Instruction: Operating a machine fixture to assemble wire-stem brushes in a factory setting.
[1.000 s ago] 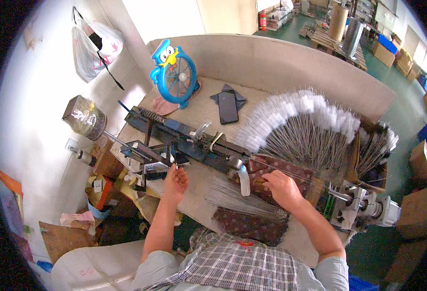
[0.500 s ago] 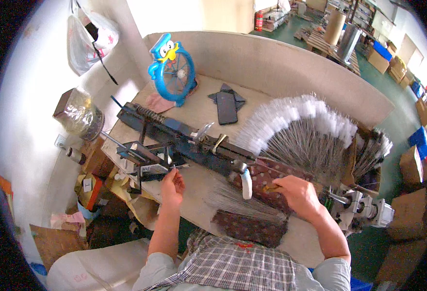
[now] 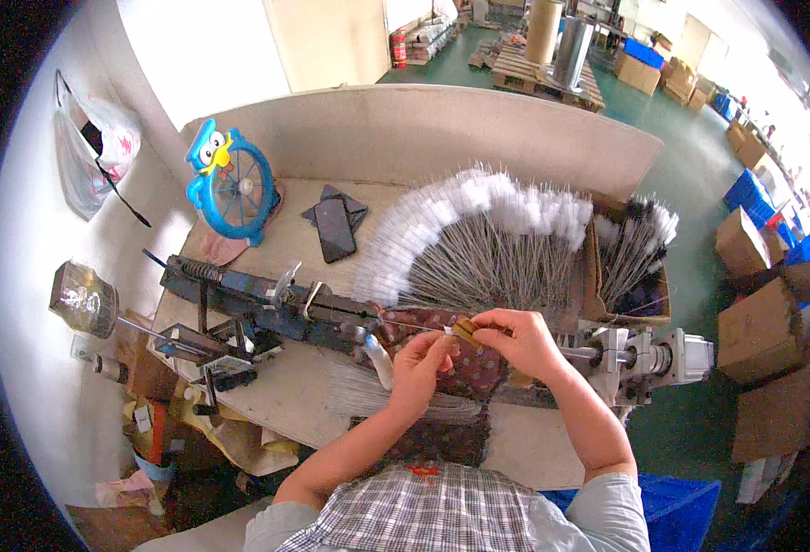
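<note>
My right hand pinches a small brass-coloured piece over the dark red patterned cloth. Close against it, my left hand is closed, thumb and fingers together near a tiny white bit. What the left fingers hold is too small to make out. A thin metal wire runs from the black bench machine toward my fingertips. The machine's white-wrapped handle stands just left of my left hand. Loose thin wires lie on the bench below the handle.
Behind my hands fans a pile of white-tipped wire brushes. A cardboard box of dark-tipped brushes stands right of it. A motor unit with a shaft is at the right edge. A phone and a blue duck-shaped fan sit farther back.
My left hand has left the machine's left part and come right to meet my right hand. The right hand still holds the brass-coloured piece. The whole view has shifted.
</note>
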Demonstrator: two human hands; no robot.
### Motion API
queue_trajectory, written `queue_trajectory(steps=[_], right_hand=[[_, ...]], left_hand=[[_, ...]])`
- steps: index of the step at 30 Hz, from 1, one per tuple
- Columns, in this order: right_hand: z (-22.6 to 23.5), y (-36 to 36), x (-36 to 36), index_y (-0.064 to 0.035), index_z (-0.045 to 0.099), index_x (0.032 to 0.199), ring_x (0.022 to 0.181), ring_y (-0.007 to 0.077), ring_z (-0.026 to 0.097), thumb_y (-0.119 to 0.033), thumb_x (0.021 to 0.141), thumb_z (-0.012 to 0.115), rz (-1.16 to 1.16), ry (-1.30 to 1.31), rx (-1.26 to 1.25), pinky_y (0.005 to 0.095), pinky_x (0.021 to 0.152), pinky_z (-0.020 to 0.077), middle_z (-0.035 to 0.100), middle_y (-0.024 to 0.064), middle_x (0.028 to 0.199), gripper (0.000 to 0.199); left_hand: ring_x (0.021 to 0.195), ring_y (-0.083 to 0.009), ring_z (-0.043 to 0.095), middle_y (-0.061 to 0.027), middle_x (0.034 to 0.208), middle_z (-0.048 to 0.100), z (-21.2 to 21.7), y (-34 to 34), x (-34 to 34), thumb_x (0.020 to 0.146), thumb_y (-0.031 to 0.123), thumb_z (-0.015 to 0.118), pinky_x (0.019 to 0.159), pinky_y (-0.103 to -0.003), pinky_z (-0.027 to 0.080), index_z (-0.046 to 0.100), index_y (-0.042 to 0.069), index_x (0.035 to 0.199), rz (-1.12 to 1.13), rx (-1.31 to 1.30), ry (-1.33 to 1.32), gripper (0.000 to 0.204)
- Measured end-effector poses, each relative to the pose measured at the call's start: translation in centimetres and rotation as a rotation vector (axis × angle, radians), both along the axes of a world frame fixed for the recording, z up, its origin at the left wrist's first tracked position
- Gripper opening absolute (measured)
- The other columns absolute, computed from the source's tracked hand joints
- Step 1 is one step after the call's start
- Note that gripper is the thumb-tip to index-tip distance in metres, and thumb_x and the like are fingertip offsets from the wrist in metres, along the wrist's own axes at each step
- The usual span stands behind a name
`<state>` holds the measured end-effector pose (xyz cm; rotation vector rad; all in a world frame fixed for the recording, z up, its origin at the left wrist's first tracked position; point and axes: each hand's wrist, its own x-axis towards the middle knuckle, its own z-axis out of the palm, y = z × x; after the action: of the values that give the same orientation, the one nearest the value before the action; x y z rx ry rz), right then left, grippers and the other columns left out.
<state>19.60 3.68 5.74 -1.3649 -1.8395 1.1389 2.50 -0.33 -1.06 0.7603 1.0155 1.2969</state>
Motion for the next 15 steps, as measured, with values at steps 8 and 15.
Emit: queue_trajectory(steps=[8,15], right_hand=[[0.0,-0.1,0.7,-0.0050,0.066,0.094,0.073,0.0186,0.061,-0.011,0.074,0.066,0.148,-0.048,0.324,0.0289,0.066,0.0482,0.065,0.0078,0.079,0.020],[-1.1,2.4,-6.3,-0.0085,0.065,0.085,0.074,0.0232,0.059,-0.019,0.074,0.064,0.053,-0.355,0.768,0.0350,0.066,0.0489,0.063,0.0055,0.077,0.015]], left_hand=[[0.059,-0.0063,0.050,-0.0032,0.076,0.061,0.7,-0.1,-0.5,0.088,0.014,0.056,0.054,-0.020,0.040,0.060,0.003,0.090,0.134,-0.047,0.012,0.012],[0.053,-0.0055,0.046,-0.0010,0.072,0.057,2.4,0.1,-2.6,0.089,0.018,0.056,0.049,-0.020,0.037,0.059,0.006,0.084,0.215,-0.176,-0.144,0.012]])
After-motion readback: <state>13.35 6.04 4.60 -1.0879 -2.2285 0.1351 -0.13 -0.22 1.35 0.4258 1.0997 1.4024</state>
